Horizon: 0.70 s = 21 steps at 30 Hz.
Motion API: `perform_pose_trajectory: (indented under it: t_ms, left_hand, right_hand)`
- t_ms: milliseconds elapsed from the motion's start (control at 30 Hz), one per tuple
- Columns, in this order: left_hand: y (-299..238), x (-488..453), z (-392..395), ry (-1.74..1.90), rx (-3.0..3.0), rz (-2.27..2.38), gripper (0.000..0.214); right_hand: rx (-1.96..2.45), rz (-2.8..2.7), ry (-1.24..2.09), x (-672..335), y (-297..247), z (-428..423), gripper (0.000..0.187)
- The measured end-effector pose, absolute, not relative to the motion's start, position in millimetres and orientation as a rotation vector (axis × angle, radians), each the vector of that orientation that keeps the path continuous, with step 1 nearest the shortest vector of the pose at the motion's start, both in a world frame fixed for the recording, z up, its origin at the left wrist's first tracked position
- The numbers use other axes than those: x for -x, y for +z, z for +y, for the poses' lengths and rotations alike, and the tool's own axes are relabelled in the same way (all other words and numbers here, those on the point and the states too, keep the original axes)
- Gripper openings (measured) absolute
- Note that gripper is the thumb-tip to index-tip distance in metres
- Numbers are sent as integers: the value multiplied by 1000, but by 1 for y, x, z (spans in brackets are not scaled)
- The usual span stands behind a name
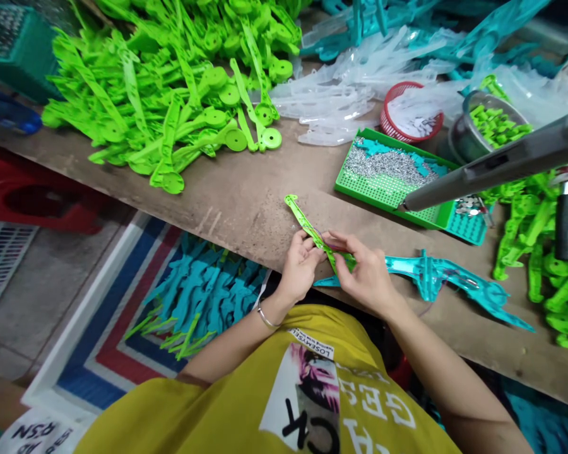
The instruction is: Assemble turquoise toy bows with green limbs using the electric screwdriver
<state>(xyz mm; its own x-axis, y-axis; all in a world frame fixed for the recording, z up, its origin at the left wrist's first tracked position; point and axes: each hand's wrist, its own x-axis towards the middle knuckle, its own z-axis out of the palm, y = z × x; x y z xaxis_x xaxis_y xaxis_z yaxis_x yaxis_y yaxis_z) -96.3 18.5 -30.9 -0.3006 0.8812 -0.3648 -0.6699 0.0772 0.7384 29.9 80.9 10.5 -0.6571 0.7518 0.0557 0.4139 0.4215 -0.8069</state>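
A long lime-green plastic part (303, 221) is held over the front edge of the brown worktable (236, 195). My left hand (299, 268) pinches its middle from the left. From the right, my right hand (366, 274) grips its lower end with curled fingers. The part's upper end points away toward the upper left. Just right of my right hand lie teal plastic parts (435, 280) on the table.
A big heap of green parts (170, 82) fills the far left. Clear plastic pieces (341, 94), a red basket (409, 113), a metal bowl of green bits (490, 123) and a green tray of small screws (388, 173) lie beyond. A grey tool (497, 164) hangs at right. Teal parts (208, 296) lie on the floor.
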Motion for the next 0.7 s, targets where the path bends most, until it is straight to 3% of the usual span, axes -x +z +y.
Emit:
perform_pose_trajectory:
  t_ms: [233, 367, 467, 567, 700]
  left_hand:
    - [-32, 95, 16, 1529, -194, 1117, 39]
    - [-33, 96, 16, 1547, -228, 1108, 42]
    - [-33, 95, 18, 1559, -248, 1079, 45]
    - [-33, 94, 18, 1581, -242, 1062, 45]
    - [-38, 94, 17, 1633, -286, 1176, 47]
  right_hand:
    - [834, -2738, 391, -31, 6, 52, 66]
    - [865, -2654, 648, -33, 15, 73, 66]
    - [926, -2496, 849, -24, 25, 103, 45]
    - [962, -2575, 899, 0, 33, 121, 21]
    - [1074, -2923, 799, 35, 41, 120, 19]
